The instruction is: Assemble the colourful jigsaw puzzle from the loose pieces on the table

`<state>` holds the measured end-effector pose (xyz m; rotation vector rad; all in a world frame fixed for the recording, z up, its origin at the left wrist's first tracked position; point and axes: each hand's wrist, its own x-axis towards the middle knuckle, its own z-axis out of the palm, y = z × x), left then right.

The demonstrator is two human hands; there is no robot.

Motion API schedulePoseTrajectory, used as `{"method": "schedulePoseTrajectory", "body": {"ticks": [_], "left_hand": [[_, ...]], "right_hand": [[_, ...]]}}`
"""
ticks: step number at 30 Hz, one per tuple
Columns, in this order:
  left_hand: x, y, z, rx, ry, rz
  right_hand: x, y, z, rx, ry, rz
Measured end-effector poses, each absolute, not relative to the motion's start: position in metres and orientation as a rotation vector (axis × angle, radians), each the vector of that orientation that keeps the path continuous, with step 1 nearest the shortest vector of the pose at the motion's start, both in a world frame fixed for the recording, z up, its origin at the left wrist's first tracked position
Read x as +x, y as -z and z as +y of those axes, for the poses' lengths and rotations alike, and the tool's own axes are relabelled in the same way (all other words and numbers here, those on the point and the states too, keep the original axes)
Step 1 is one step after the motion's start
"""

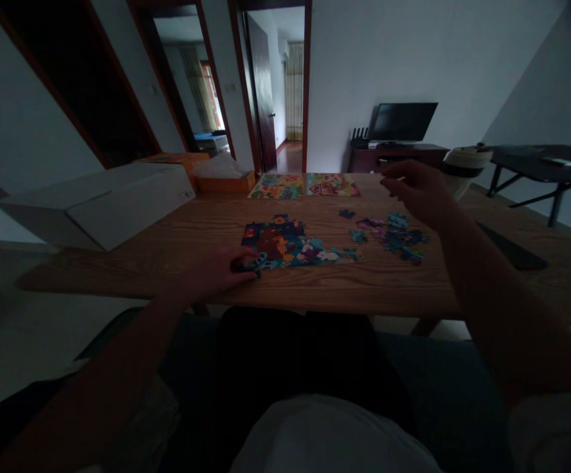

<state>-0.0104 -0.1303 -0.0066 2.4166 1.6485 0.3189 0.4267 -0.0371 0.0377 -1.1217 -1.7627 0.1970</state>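
From my end of the head view, the left hand (223,268) sits low at the near left corner of the joined puzzle (279,240), its thumb and fingers parted around that corner; the light is too dim for me to tell whether they pinch a piece there. The right hand (416,187) hangs above the tabletop (324,289), fingers bent and fairly narrow, and I cannot tell whether anything is between them. Below it and slightly to its left lies the heap of loose pieces (398,238), with a single piece (347,213) set apart toward the left hand. To work well here, I would rest the left fingers lightly and flat, so the joined part neither skids nor buckles, and use the right fingertips to take a piece by its edges, leaving the knobs free. The pieces look thin and stiff, probably card, with rounded knobs and printed animals; the joined part runs rightward from the left hand into a ragged, tapering end. The wood grain looks smooth, so I judge that pieces slide easily. Beyond both hands, two bright picture sheets (278,186) (332,185) lie flat.
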Motion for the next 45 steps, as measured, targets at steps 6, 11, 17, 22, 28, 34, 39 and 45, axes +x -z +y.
{"method": "schedulePoseTrajectory", "body": {"ticks": [6,11,17,22,28,34,39,45], "left_hand": [[0.039,-0.011,-0.108,2.441,-0.424,1.390],[0.089,-0.013,-0.068,2.475,-0.604,1.250],[0.139,-0.009,-0.026,2.483,-0.676,1.152],[0.155,0.017,-0.011,2.371,-0.630,1.100],[0.155,0.029,-0.028,2.467,-0.579,1.122],[0.152,0.029,-0.034,2.545,-0.523,1.083],[0.152,0.031,-0.034,2.593,-0.474,1.048],[0.151,0.028,-0.037,2.671,-0.428,1.053]], "right_hand": [[0.488,0.004,-0.023,-1.515,-0.354,-1.727],[0.496,0.025,-0.024,-1.590,-0.483,-1.716],[0.486,0.028,-0.024,-1.558,-0.443,-1.815],[0.486,0.032,-0.023,-1.604,-0.381,-1.902],[0.494,0.031,-0.021,-1.673,-0.276,-1.820],[0.514,0.029,-0.018,-1.730,-0.235,-1.560],[0.529,0.034,-0.014,-1.861,-0.141,-1.493],[0.529,0.044,-0.006,-1.963,-0.222,-1.637]]}}
